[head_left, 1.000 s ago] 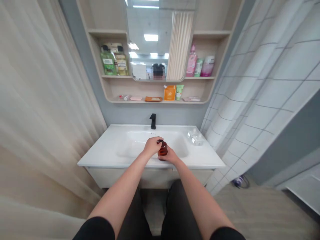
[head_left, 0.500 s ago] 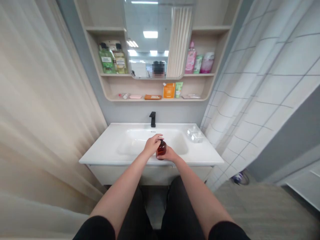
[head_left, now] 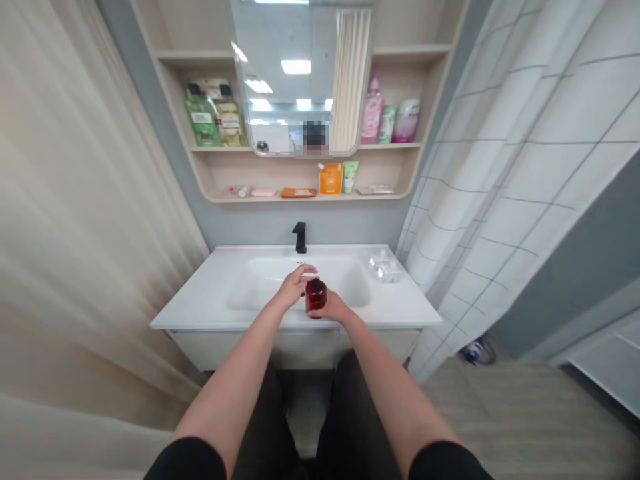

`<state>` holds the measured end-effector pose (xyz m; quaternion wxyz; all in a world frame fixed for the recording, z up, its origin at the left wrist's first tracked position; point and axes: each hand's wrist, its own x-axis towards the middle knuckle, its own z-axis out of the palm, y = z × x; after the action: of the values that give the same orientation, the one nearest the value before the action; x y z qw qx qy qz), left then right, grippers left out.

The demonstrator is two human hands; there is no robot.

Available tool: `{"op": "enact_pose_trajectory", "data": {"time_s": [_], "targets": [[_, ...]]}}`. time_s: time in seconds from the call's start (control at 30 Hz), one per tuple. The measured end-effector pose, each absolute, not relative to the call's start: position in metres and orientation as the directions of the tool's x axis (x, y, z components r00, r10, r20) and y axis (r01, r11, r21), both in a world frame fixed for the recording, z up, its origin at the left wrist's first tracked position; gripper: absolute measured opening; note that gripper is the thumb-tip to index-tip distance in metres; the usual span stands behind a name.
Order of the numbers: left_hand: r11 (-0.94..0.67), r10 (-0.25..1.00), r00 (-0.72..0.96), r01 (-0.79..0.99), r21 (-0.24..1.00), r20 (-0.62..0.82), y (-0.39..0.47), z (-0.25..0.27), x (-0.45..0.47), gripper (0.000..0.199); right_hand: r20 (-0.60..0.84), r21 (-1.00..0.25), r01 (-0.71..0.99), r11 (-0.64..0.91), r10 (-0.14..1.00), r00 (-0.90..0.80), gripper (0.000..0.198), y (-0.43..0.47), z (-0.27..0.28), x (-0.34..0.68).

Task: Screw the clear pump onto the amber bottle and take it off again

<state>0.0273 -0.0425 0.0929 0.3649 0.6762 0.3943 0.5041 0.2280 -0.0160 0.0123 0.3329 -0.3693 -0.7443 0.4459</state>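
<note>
My right hand [head_left: 333, 307] is wrapped around the lower right side of a dark amber bottle [head_left: 316, 301] with a black top, held over the front of the white sink [head_left: 240, 293]. Beside the bottle's upper left, my left hand [head_left: 296, 285] has its fingers stretched out, level with the black top. Whether a fingertip still touches the bottle is hard to see. A small dark spot shows below the left fingers; what it is, I cannot make out.
A black faucet [head_left: 300, 238] rises behind the basin. Clear plastic containers [head_left: 385, 267] stand on the counter's right. Above are a mirror [head_left: 290, 87] and shelves with bottles, tubes and an orange pouch [head_left: 331, 179]. Curtains [head_left: 65, 233] hang at both sides.
My left hand's fingers have come away from the bottle's top and straightened. The right hand still grips the bottle. The view has shifted slightly.
</note>
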Motion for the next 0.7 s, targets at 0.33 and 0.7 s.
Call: {"op": "enact_pose_trajectory", "data": {"time_s": [0.33, 0.7], "targets": [[-0.323, 0.943, -0.030, 0.161, 0.933, 0.332, -0.033, 0.072, 0.044, 0.041, 0.151, -0.901, 0.293, 0.320, 0.865, -0.479, 0.078, -0.018, 0.014, 0.227], [-0.085, 0.983, -0.035, 0.785, 0.614, 0.180, -0.057, 0.021, -0.063, 0.052, 0.280, -0.944, 0.141, 0.298, 0.951, -0.129, 0.086, -0.012, 0.007, 0.224]]}}
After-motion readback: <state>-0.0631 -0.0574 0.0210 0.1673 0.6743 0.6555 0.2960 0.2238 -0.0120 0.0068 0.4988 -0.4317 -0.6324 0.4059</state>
